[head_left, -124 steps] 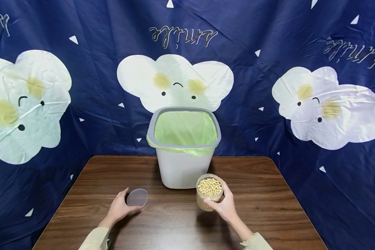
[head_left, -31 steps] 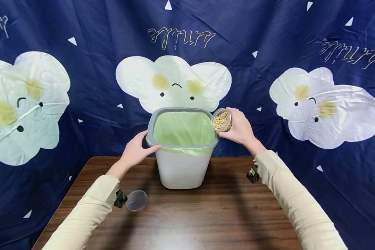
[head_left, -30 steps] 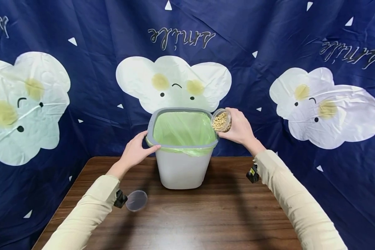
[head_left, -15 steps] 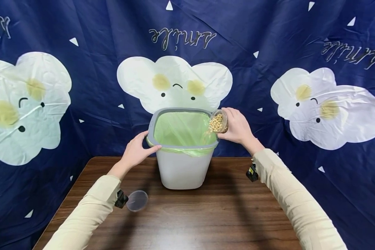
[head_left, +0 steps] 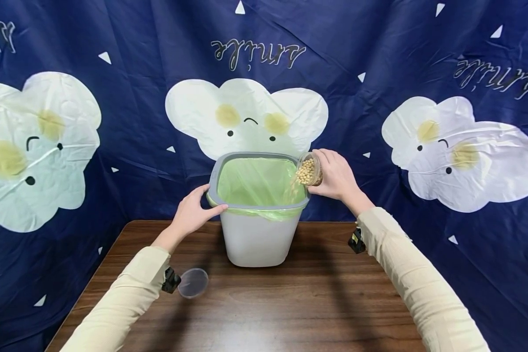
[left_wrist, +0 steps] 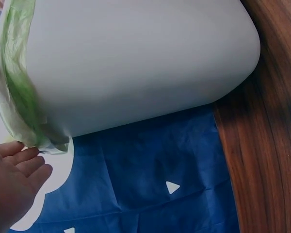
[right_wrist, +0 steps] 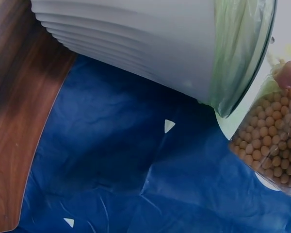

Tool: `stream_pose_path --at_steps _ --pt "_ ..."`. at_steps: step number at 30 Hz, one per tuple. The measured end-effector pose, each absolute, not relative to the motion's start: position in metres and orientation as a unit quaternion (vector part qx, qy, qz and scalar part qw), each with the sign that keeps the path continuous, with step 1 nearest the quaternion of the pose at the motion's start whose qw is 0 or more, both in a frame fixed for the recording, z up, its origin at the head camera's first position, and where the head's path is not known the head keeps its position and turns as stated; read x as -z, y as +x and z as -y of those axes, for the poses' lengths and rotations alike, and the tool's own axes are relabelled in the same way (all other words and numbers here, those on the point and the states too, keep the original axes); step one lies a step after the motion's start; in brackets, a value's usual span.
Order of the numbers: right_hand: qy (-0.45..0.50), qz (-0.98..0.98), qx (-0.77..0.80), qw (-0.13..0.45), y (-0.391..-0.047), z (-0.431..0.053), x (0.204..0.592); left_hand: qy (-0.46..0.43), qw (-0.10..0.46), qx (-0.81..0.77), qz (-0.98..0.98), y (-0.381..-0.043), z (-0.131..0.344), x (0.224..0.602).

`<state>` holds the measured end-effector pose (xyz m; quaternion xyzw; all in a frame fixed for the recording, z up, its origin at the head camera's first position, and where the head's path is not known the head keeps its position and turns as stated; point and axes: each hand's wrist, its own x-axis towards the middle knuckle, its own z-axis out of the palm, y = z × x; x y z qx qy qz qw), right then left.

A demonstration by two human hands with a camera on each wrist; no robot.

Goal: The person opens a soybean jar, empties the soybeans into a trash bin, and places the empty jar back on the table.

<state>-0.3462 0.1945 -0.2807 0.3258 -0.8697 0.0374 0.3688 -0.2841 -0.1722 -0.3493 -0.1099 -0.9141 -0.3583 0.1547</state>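
- Wrapped round a clear jar, the right hand holds it tilted sideways at the right edge of the white bin, mouth toward the inside.
- Round beige beans show in the jar, and some (blurred) fall from its mouth over the green liner.
- Left hand: thumb and fingers spread around the near left corner of the bin's grey rim, touching it.
- Upright on the brown wooden table, the bin has its liner folded outward below the rim.
- 1 clear round disc lies on the table, near the left wrist.
- Behind hangs dark blue cloth with 3 white clouds.
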Motion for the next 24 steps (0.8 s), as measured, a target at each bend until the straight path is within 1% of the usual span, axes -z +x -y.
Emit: stream_pose_path --at_steps 24 --pt "0.345 0.859 0.009 0.377 -0.349 -0.183 0.272 -0.101 0.144 0.380 0.908 -0.286 0.174 0.350"
